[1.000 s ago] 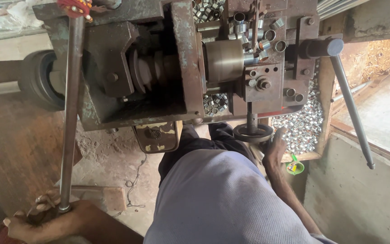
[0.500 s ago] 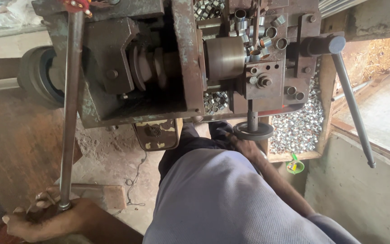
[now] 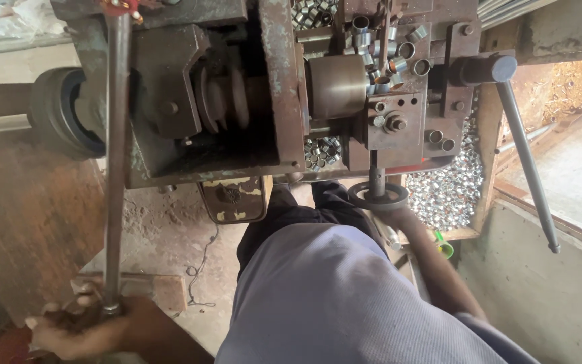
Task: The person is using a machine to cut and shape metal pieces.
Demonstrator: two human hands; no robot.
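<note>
My left hand [image 3: 85, 327] has its grip clenched around the lower end of the long lever rod [image 3: 114, 168], left of the lathe [image 3: 277, 87]. My right hand [image 3: 399, 214] wraps under the small handwheel [image 3: 377, 196] below the lathe's front; ring parts [image 3: 449, 189] lie right of it.

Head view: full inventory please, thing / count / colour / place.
Lathe-type machine: one, rusty brown-grey, across the top.
Long lever rod: one, grey, running down the left side.
Handwheel: one, dark, below the machine at centre right.
Slanted handle bar: one, grey, right side.
Metal rings: many, silvery, heaped in a tray at right, more on the machine top.
Chuck cylinder: one, dull bronze, upper centre.
Green item: one, small, kind unclear, by the wall.
Left hand: closed on the rod's lower end.
Right hand: at the handwheel; grip unclear.
</note>
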